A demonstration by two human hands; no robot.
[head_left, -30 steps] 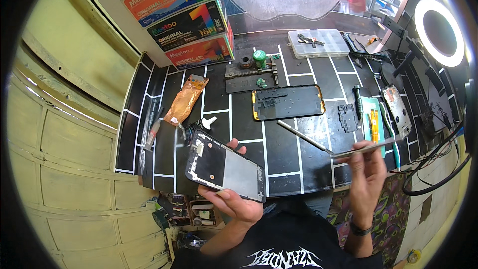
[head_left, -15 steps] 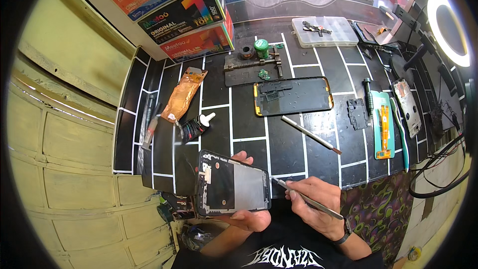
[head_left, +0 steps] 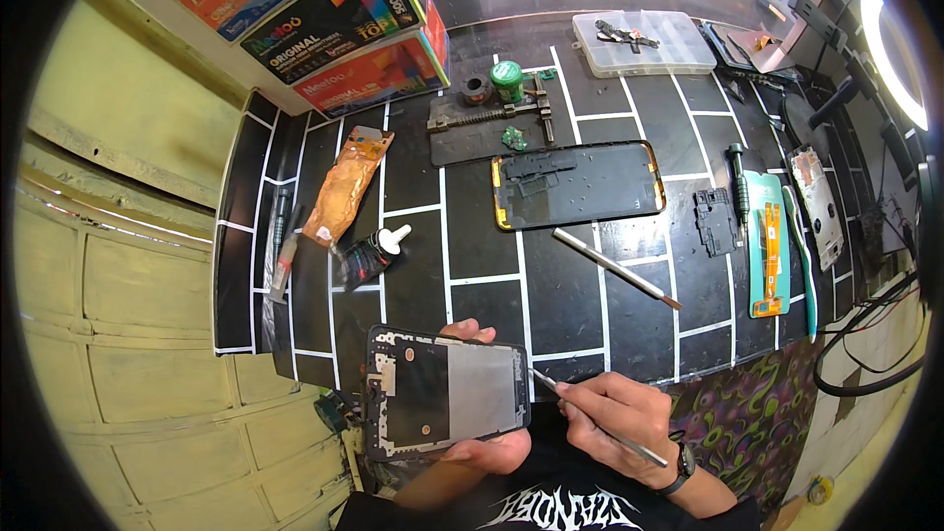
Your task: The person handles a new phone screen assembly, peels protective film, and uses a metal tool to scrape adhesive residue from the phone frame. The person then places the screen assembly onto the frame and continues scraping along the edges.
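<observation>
A black phone frame (head_left: 482, 385) with a grey metal middle rests in my left hand (head_left: 494, 452), thumb along its lower edge and fingertips showing at its upper edge. It is held just off the table's front edge. My right hand (head_left: 621, 415) pinches a slim silver metal tool (head_left: 637, 448), its narrow tip close to the frame's right end; contact with the frame cannot be made out. Farther back on the table, a dark phone panel with orange corners (head_left: 590, 197) lies flat. Below it lies a brush with a silver handle (head_left: 615, 267).
On the left are an orange-brown foil packet (head_left: 346, 187), a black bottle with white nozzle (head_left: 369, 258) and a syringe (head_left: 285, 265). A board holder (head_left: 472, 138), green jar (head_left: 506, 81) and plastic case (head_left: 649, 54) stand farther back. Right: screwdriver (head_left: 737, 177), teal card with orange flex cable (head_left: 755, 275), ring light (head_left: 890, 59).
The phone frame in my left hand has shifted left and a little lower, and it is tilted differently. My right hand has moved slightly down with the tool. The camera view has shifted a bit.
</observation>
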